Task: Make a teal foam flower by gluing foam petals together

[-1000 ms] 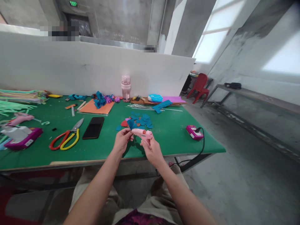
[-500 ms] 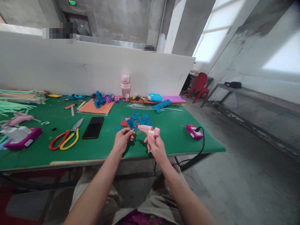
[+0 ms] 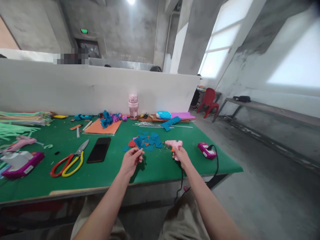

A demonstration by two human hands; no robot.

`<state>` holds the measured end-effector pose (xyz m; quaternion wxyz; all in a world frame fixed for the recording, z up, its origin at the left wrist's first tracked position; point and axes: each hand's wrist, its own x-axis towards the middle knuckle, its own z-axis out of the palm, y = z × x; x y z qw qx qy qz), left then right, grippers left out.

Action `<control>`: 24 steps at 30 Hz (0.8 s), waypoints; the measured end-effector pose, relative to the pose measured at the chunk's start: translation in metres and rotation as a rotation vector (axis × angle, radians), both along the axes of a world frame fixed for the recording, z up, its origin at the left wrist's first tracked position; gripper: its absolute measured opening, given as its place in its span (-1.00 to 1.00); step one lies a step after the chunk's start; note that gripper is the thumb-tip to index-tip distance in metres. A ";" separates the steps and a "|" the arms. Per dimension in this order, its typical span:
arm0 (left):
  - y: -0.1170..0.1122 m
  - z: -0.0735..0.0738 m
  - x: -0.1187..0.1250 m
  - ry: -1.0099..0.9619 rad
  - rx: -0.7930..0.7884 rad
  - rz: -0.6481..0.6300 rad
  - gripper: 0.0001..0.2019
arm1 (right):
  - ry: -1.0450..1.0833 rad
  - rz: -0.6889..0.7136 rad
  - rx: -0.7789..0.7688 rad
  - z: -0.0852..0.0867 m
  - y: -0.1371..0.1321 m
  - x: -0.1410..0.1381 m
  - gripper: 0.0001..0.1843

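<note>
My left hand (image 3: 132,161) pinches a blue petal-like piece (image 3: 138,142) that looks like felt or paper, over the front of the table. A thin dark stem shows below its fingers. To the right, my right hand (image 3: 182,156) is wrapped round a pink glue gun (image 3: 174,144), its nozzle pointing left and its cord hanging over the table edge. Just beyond my left hand lies a loose pile of cut blue pieces (image 3: 155,139), with a red piece (image 3: 132,143) among them.
A phone (image 3: 99,150) and red-and-yellow-handled scissors (image 3: 68,163) lie to the left. A purple power socket (image 3: 207,151) sits at right. Behind are an orange sheet (image 3: 102,128), a pink bottle (image 3: 133,106) and thin wires (image 3: 150,124). A white partition (image 3: 100,86) bounds the back.
My right hand has moved right with the glue gun, away from the blue piece. My left hand still pinches that piece. The head view has tilted up.
</note>
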<state>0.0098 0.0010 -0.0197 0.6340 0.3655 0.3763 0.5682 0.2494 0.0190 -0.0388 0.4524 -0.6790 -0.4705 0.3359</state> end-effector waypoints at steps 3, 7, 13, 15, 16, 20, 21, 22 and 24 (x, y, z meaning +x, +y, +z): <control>0.011 0.016 0.003 0.006 0.045 -0.041 -0.75 | -0.113 -0.008 0.032 0.007 0.009 0.004 -0.69; 0.041 0.034 0.008 0.056 0.111 -0.067 -0.74 | -0.624 -0.040 -0.110 0.013 0.009 0.011 -0.56; 0.081 0.035 0.009 0.102 0.247 -0.085 -0.74 | -0.805 -0.273 0.113 0.023 0.003 0.007 -0.58; 0.087 0.028 0.007 0.078 0.263 -0.057 -0.74 | -0.598 -0.169 0.301 0.030 0.011 -0.013 -0.61; 0.089 0.025 0.006 0.073 0.257 -0.040 -0.74 | -0.467 -0.063 0.380 0.034 0.018 -0.027 -0.61; 0.094 0.010 0.000 0.065 0.213 0.004 -0.72 | 0.012 0.242 0.513 0.038 0.057 -0.090 -0.71; 0.095 0.008 -0.002 0.058 0.209 0.005 -0.72 | 0.138 0.305 0.507 0.036 0.066 -0.103 -0.72; 0.096 0.006 -0.003 0.050 0.206 0.006 -0.71 | 0.259 0.347 0.494 0.033 0.075 -0.114 -0.71; 0.098 0.004 -0.004 0.035 0.200 0.002 -0.72 | 0.423 0.397 0.442 0.026 0.086 -0.130 -0.66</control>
